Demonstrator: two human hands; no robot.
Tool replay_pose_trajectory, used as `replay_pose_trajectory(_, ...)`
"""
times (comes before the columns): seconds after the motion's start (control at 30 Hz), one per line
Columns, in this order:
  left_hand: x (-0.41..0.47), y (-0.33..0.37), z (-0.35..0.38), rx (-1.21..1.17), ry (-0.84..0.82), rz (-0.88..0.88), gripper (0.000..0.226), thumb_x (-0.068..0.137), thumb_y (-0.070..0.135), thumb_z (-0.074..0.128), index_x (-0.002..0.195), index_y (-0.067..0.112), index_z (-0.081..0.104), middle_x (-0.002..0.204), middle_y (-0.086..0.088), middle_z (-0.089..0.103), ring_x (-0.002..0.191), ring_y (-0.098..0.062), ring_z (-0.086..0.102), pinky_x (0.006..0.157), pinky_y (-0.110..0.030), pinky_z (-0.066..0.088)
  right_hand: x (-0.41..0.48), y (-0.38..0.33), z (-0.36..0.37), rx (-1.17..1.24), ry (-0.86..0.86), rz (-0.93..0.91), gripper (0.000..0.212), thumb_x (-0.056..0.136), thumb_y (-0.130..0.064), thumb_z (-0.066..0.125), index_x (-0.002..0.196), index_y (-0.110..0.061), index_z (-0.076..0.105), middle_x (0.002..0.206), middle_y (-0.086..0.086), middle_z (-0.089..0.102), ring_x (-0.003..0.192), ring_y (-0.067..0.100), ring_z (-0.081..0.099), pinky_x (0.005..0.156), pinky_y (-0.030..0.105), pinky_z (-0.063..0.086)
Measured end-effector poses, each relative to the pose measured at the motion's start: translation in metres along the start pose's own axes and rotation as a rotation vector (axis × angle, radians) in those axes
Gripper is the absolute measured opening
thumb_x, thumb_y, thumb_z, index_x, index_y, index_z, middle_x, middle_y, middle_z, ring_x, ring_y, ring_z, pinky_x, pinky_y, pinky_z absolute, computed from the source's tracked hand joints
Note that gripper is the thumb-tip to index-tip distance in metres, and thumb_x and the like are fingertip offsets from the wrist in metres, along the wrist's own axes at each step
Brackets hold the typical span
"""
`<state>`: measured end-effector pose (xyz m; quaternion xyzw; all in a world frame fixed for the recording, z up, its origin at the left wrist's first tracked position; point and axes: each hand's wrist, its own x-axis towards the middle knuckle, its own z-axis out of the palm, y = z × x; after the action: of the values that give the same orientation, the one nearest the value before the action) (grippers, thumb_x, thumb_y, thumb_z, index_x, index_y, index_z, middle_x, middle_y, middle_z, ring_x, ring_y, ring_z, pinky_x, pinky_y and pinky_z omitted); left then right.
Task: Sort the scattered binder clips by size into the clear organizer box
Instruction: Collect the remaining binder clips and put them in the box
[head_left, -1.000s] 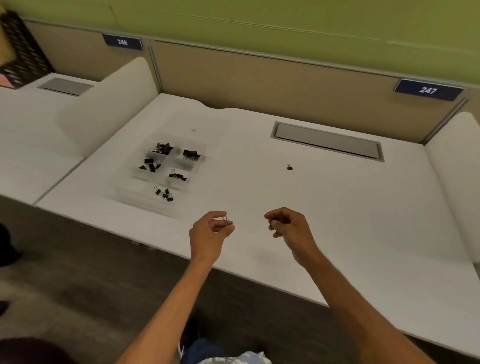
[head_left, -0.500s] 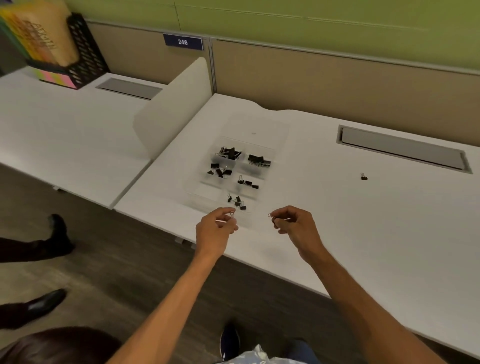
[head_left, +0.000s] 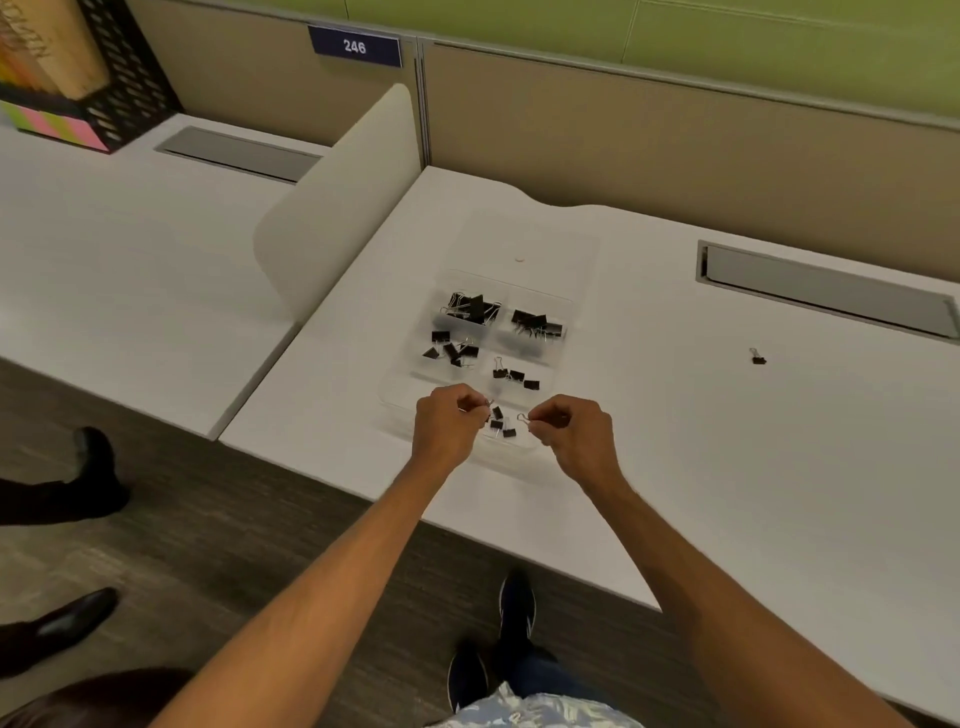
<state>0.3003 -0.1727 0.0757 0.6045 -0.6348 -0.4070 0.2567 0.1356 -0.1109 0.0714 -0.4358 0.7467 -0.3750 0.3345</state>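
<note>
The sorting is judged to be nearly finished. Five compartments of the clear organizer box (head_left: 535, 288) are already filled with black binder clips: the largest clips (head_left: 470, 306) at the back left, smaller ones toward the front, and the smallest clips (head_left: 500, 423) in the nearest compartment. Only one stray clip (head_left: 757, 356) is seen out on the tabletop (head_left: 727, 467), well apart from the box to the right. Its long axis runs roughly far to near, with the wire handles toward the far side and the black body nearer.

Both hands are held over the near end of the box. A small clip is pinched in the curled fingers of the right hand (head_left: 571, 431). Only its wire loop (head_left: 522, 417) shows, pointing left toward the other hand, and the body is hidden. Something small and wiry – probably another clip – is pinched by the left hand (head_left: 447, 421), but its direction cannot be told. What is left, by this reading, is for the held pieces to be dropped in and the stray clip to be fetched.
</note>
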Motion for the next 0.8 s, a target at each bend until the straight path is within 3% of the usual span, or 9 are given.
replay_pose_trajectory(0.17, 0.025, -0.003, 0.012, 0.171, -0.061, 0.010, 0.006, 0.082, 0.016, 0.077, 0.088, 0.018, 0.078, 0.087, 0.002, 0.075, 0.080, -0.010, 0.068, 0.080, -0.027, 0.056, 0.026, -0.003, 0.015, -0.225, -0.074, -0.100, 0.017, 0.083, 0.000, 0.067, 0.085, -0.015, 0.076, 0.082, -0.003, 0.071, 0.070, 0.009, 0.063, 0.064, 0.019, 0.045)
replay_pose_trajectory(0.33, 0.043, -0.003, 0.023, 0.281, -0.090, 0.006, 0.008, 0.077, 0.018, 0.082, 0.084, 0.016, 0.078, 0.082, -0.001, 0.076, 0.075, -0.014, 0.070, 0.077, -0.033, 0.058, 0.043, 0.001, 0.023, -0.527, -0.084, -0.248, 0.019, 0.083, -0.003, 0.068, 0.088, -0.019, 0.076, 0.084, 0.000, 0.073, 0.091, 0.021, 0.053, 0.073, 0.033, 0.043)
replay_pose_trajectory(0.5, 0.050, -0.006, 0.032, 0.379, -0.130, 0.050, 0.010, 0.084, 0.009, 0.073, 0.092, 0.013, 0.078, 0.090, -0.005, 0.076, 0.081, -0.019, 0.071, 0.081, -0.035, 0.058, 0.053, 0.006, 0.027, -0.652, -0.136, -0.305, 0.021, 0.084, -0.002, 0.067, 0.091, -0.020, 0.075, 0.086, 0.002, 0.070, 0.095, 0.024, 0.052, 0.080, 0.036, 0.037)
replay_pose_trajectory(0.63, 0.053, -0.014, 0.032, 0.351, -0.143, 0.053, 0.017, 0.088, 0.006, 0.067, 0.100, 0.015, 0.076, 0.100, -0.004, 0.075, 0.089, -0.016, 0.069, 0.081, -0.025, 0.054, 0.054, 0.009, 0.022, -0.634, -0.162, -0.314, 0.020, 0.088, -0.009, 0.067, 0.103, -0.019, 0.075, 0.092, 0.002, 0.068, 0.101, 0.026, 0.051, 0.086, 0.037, 0.039)
replay_pose_trajectory(0.8, 0.044, -0.014, 0.027, 0.238, -0.130, 0.078, 0.019, 0.090, 0.005, 0.066, 0.102, 0.016, 0.073, 0.099, 0.002, 0.073, 0.081, -0.007, 0.061, 0.070, -0.012, 0.045, 0.047, 0.009, 0.013, -0.494, -0.043, -0.332, 0.017, 0.090, -0.005, 0.066, 0.102, -0.012, 0.076, 0.102, 0.005, 0.074, 0.100, 0.025, 0.052, 0.084, 0.033, 0.040)
